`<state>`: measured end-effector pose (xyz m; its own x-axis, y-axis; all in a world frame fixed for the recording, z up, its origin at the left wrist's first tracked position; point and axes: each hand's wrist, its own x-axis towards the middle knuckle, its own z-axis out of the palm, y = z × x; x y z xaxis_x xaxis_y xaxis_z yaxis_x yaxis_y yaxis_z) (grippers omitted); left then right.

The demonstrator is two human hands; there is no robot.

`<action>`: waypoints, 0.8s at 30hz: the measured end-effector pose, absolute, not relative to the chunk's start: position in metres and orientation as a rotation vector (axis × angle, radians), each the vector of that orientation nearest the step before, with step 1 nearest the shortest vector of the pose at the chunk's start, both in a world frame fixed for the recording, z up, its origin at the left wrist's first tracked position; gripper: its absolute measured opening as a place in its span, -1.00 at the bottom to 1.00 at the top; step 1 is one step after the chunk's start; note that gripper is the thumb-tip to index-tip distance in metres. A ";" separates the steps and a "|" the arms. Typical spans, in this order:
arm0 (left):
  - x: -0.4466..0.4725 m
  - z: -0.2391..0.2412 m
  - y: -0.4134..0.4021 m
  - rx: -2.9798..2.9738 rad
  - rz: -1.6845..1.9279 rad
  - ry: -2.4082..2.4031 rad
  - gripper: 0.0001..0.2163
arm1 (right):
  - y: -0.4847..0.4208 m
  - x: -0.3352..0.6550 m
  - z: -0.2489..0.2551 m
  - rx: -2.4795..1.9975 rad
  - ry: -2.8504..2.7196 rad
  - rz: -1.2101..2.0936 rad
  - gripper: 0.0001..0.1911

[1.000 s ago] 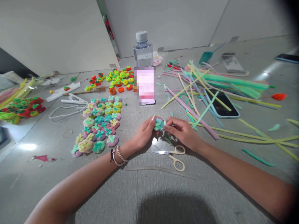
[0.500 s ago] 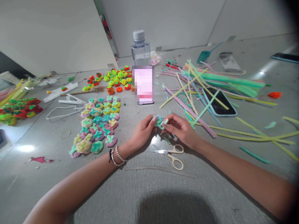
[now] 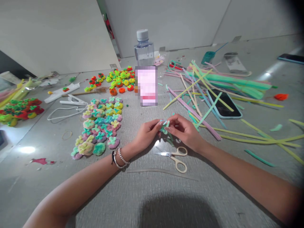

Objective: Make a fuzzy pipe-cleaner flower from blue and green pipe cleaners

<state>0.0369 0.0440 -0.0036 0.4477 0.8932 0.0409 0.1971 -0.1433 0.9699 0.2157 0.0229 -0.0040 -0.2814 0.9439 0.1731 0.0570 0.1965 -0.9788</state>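
Note:
Between both hands is a small pipe-cleaner flower (image 3: 163, 127) in teal and pale blue, partly covered by fingers. My left hand (image 3: 147, 134) grips it from the left with the thumb on top. From the right, my right hand (image 3: 184, 129) pinches its green end between thumb and fingers. Just below the hands lie cream-handled scissors (image 3: 174, 155), blades spread and pointing left. Short green pipe-cleaner offcuts (image 3: 170, 141) rest beneath the fingers. To the left, finished pastel pipe-cleaner flowers (image 3: 97, 128) stand in close rows.
Loose pipe cleaners (image 3: 192, 95) spread over the right side, some across a dark phone (image 3: 225, 107). Ahead stand a lit, blurred phone (image 3: 149, 87) and a water bottle (image 3: 144, 52). Red and yellow pieces (image 3: 122, 79) cluster behind the flowers. A thin strip (image 3: 161, 171) lies near me.
The fingers have shifted slightly around the flower, and its green end now stands up as a loop by my right thumb. The view has moved a little; the scissors stay put.

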 end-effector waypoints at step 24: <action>0.035 -0.002 0.042 1.692 0.751 0.938 -0.64 | 0.022 0.215 -0.001 -1.059 -1.604 0.955 -0.87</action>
